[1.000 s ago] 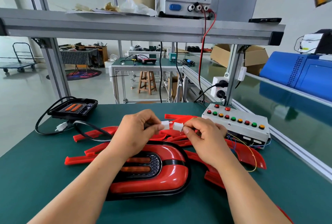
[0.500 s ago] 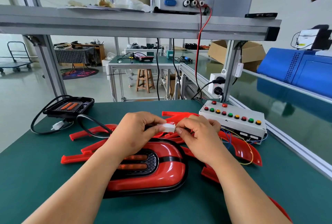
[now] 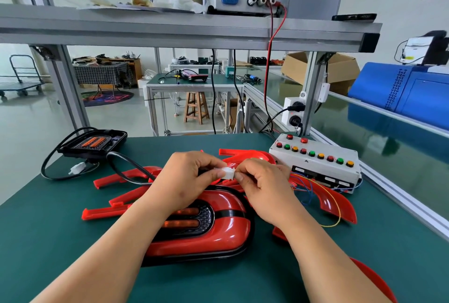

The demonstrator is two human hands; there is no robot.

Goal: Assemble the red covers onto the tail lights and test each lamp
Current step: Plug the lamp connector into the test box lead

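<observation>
Above the lamp (image 3: 223, 232), connectors (image 3: 228, 173) now mated.

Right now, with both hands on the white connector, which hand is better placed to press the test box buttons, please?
Probably the right hand. It pinches the white connector close to the button box, which stands to its right; the left hand, pinching the connector's other end, would have to reach across.

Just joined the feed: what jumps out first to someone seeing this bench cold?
At centre, the left hand and right hand pinch a white connector between them. Just below lies a tail light with its glossy red cover on, among loose red covers. A button box sits at the right.
</observation>
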